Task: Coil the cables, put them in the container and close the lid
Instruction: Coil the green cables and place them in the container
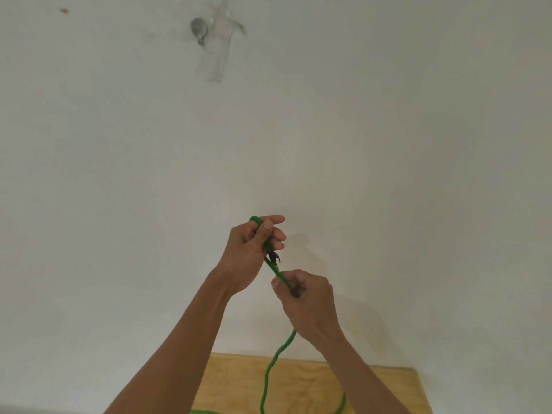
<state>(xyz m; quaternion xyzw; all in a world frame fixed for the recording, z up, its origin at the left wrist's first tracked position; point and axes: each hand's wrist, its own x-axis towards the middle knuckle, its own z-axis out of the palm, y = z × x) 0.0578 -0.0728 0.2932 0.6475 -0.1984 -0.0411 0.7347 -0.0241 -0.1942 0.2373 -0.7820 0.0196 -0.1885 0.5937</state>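
A green cable [270,366] is held up in front of a white wall. My left hand [249,249] grips its upper end, which is folded into a short loop at the top. A small black piece [273,257], perhaps a tie or clip, sits on the cable just below that hand. My right hand [307,303] is closed on the cable a little lower and to the right. From there the cable hangs down in wavy loops over the wooden table. No container or lid is in view.
A light wooden table [385,383] fills the bottom centre, pushed against the white wall [388,144]. High on the wall are a metal hook [198,30] and a strip of clear tape [216,59].
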